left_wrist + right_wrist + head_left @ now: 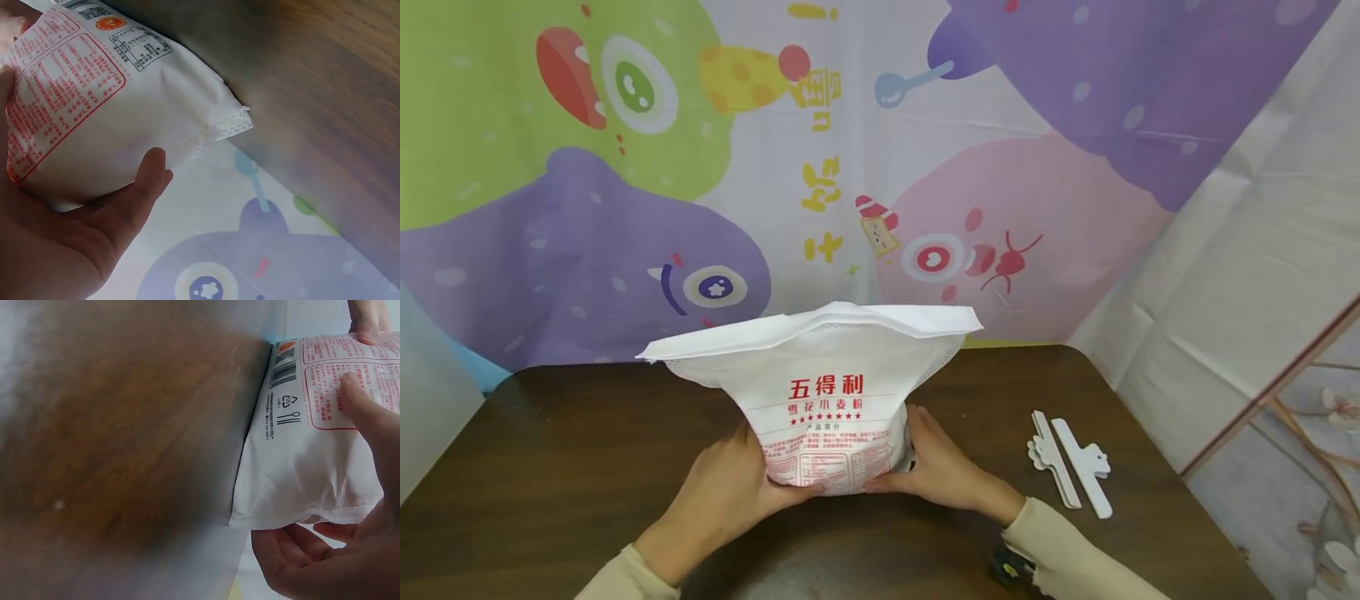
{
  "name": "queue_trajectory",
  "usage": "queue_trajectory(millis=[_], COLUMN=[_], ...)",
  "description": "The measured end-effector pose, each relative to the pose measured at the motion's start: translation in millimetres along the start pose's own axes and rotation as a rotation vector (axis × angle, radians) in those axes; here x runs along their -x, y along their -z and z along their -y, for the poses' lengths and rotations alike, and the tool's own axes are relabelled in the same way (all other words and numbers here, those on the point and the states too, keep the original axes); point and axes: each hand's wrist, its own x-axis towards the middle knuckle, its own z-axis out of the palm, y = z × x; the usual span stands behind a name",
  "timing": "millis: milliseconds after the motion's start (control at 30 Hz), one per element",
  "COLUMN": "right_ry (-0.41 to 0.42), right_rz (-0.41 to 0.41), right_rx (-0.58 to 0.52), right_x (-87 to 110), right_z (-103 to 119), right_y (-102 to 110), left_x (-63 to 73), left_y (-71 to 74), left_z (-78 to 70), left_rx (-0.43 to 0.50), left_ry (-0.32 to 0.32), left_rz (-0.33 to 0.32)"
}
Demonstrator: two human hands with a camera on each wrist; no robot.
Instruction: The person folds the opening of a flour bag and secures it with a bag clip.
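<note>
A white bag of flour (842,396) with red print stands on the dark table in the head view, its top spread wide with a folded-over edge. My left hand (722,475) grips its left side, thumb across the lower front. On the other side, my right hand (936,462) holds the bag with the thumb at the front. The right wrist view shows the right thumb (359,394) over the red print and the fingers bent along the bag's side. In the left wrist view, the left fingers (147,181) lie along the bag's side near its corner seam.
Two white sealing clips (1071,467) lie on the table (1000,383) to the right of the bag. A small black object with a yellow mark (1007,567) is partly hidden by the right sleeve. Behind the table hangs a cartoon-printed cloth (820,292).
</note>
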Motion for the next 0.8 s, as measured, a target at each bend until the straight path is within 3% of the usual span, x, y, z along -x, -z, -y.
queue_trajectory(millis=[467,800], right_ry=[-0.062,-0.052], right_rz=[-0.02,-0.022], right_rx=[0.039,0.031], right_x=[24.6,35.1], right_z=[-1,-4], right_y=[10,22], left_x=[-0.2,-2.6], left_y=[-8.9,-13.6], left_z=[-17.7,-32.2], left_rx=[0.002,-0.002], left_ry=[-0.005,-0.025], left_rz=[0.005,0.023])
